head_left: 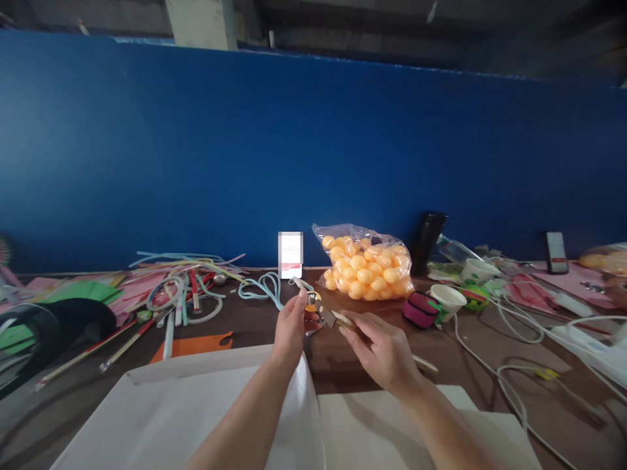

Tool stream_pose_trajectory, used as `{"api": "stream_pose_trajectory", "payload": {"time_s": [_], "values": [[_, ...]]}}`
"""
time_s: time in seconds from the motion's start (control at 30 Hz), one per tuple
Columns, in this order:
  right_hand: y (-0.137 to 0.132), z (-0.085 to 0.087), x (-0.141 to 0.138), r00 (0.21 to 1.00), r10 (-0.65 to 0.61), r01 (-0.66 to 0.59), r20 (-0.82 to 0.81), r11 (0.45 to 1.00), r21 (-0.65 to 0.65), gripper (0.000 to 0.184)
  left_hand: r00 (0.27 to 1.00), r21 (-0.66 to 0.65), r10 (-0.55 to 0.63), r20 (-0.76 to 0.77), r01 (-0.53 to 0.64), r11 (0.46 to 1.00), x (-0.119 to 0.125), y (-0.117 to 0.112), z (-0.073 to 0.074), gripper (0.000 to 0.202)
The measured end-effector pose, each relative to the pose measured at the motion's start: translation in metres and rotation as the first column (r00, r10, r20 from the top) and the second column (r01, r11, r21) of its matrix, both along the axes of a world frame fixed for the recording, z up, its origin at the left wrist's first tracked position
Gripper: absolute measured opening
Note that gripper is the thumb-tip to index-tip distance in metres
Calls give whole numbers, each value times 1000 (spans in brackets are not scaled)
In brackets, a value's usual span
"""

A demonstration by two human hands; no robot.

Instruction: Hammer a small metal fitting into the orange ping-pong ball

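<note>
My left hand is closed around a small shiny, rounded metal piece with an orange patch in its middle; its exact kind is too small to tell. My right hand grips a slim tool with a pale handle and a flat grey tip. That tip points left, close to the metal piece, and I cannot tell whether they touch. A pale rod end shows behind my right hand. Both hands are above the dark brown table, beyond white sheets.
A clear bag of orange balls stands behind my hands, beside a phone. Coloured tubes and paper lie left. A magenta pouch, paper cup, black bottle and white cables are right. A blue partition stands behind.
</note>
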State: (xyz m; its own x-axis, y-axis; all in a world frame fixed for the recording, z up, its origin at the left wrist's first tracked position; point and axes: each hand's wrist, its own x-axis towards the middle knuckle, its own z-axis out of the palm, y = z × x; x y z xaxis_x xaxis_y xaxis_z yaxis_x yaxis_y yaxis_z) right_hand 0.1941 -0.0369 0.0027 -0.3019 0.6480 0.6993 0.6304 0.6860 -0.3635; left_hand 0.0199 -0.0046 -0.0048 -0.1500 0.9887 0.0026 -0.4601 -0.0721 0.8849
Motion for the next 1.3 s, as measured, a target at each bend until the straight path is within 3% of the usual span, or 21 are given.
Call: {"api": "stream_pose_trajectory", "payload": {"time_s": [1.3], "values": [[-1, -1, -5, 1000, 7, -7, 5, 999, -41, 24, 998, 6, -25, -53, 26, 1000, 1, 4, -6, 48]]}}
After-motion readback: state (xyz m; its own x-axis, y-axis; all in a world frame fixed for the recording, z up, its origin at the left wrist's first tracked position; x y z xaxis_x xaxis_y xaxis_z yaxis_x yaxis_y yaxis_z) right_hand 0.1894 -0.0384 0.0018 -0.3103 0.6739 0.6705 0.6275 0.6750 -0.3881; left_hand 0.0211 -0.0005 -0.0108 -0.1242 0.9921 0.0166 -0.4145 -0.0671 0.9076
